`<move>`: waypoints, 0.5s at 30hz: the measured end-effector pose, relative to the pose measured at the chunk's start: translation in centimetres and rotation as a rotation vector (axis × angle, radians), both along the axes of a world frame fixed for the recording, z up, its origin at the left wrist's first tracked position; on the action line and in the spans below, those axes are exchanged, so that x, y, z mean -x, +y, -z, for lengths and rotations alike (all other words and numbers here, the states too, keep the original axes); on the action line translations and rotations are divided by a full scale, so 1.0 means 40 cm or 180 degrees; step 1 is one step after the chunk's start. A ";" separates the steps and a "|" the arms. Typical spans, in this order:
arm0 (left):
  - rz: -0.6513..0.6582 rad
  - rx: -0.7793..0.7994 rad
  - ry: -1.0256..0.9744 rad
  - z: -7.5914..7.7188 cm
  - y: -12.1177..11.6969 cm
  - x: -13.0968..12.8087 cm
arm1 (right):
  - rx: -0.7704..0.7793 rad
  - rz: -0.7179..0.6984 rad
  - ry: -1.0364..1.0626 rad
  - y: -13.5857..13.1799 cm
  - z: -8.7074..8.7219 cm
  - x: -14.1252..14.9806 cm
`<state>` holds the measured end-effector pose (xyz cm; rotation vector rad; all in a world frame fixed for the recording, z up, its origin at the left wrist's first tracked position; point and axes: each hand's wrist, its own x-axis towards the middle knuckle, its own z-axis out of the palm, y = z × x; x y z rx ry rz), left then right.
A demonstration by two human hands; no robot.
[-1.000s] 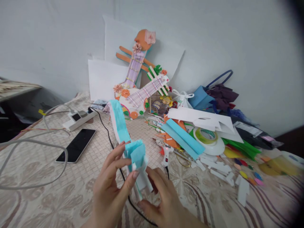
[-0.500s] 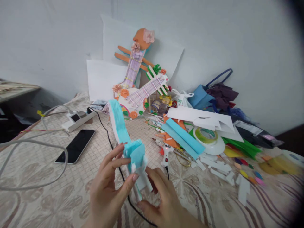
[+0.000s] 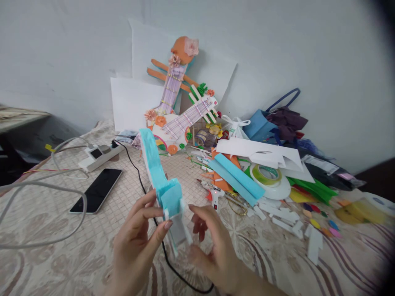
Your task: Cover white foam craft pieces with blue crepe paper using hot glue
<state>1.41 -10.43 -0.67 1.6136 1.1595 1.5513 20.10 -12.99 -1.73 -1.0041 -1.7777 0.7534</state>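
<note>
Holds the right hand (image 3: 214,244) loose, with fingers apart, at 4 o'clock from the blue paper strip (image 3: 157,172); too blurry to tell if touching. Pinches the strip's near part with the left hand (image 3: 138,240), the closer one. Points the strip longways from 5 o'clock up to 11. Spreads the right fingers wider than half a second ago.

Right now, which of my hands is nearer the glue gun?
Right: your right hand is just in front of the glue gun; your left hand, holding the blue paper piece, is farther left.
</note>
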 end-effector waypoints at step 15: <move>0.0331 0.0095 -0.0301 0.009 0.014 0.018 | 0.0688 -0.0883 0.0647 0.132 -0.076 0.019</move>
